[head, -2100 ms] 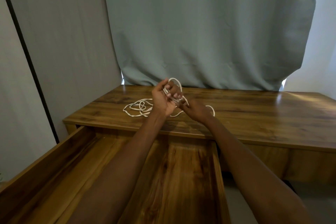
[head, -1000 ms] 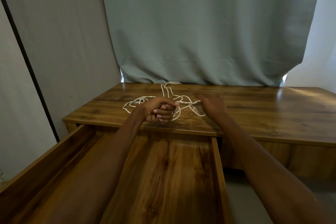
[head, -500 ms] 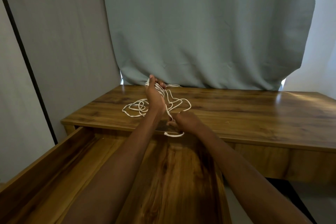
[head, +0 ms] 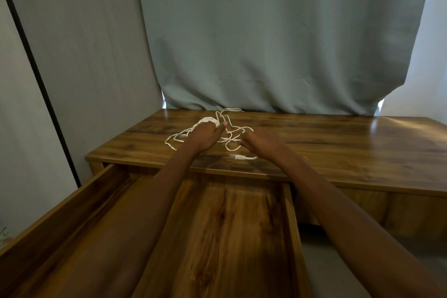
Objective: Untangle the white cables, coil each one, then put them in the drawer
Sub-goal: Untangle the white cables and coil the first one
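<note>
Both hands are working over the desk top (head: pixel 338 143), arms reaching across the open drawer (head: pixel 217 237)

Left hand (head: pixel 205 136) is sitting palm-down on the wood, fingers clenched around a wound bundle of white cable (head: pixel 206 120). The turns are showing as a pale lump just past the knuckles, thumb pointing right. So left is grasping the coil

Right hand (head: pixel 262 141) is lying just to the right of it, back of the hand facing the camera, fingertips pointing left toward the loose strands. A strand seems to be running up to the fingertips, but the fingers are hiding the contact, so I cannot tell whether it is pinching the cable or just touching it

White cables (head: pixel 232 136) are still lying tangled on the desk between and around the two hands:
- loops trailing out to the left of the left wrist
- loops crossing in the gap between the hands
- one strand running back toward the curtain (head: pixel 278 43) at the far edge
- a connector end (head: pixel 239 157) resting near the front edge, just below the right hand

Drawer is standing pulled out toward the camera under both forearms, wooden bottom showing, no cable lying in it
</note>
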A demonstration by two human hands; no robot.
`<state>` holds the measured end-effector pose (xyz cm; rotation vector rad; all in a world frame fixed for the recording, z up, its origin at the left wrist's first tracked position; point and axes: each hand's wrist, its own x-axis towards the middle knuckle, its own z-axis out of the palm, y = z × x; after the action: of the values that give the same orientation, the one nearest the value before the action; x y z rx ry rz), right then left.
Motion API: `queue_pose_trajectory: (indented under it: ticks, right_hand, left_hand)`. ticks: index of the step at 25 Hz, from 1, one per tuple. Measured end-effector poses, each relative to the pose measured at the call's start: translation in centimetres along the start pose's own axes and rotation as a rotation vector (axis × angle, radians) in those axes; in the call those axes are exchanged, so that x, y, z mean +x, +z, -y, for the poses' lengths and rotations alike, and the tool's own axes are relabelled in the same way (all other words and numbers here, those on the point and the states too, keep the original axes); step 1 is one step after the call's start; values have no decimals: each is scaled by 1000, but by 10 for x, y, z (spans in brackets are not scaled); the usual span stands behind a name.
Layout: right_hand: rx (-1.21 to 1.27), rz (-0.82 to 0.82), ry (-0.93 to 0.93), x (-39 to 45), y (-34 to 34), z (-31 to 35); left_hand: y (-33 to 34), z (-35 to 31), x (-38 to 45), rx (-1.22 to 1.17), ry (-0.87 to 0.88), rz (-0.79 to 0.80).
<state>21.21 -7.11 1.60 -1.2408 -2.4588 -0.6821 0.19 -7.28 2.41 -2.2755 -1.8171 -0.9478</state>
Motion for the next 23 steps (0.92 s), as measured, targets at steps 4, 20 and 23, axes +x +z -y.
queue_pose_trajectory:
  ticks: [4,20,23]
  right_hand:
    - [-25,20,151,-4,0,-21]
    - [428,-200,185,-9,31,26]
    - [723,-223,179,-16,27,26]
  left_hand:
    - [-10,-6,-11,-223,-214,519]
    - [-15,-42,-8,-2071,10,317]
    - [-11,-35,-14,-2062,53,377]
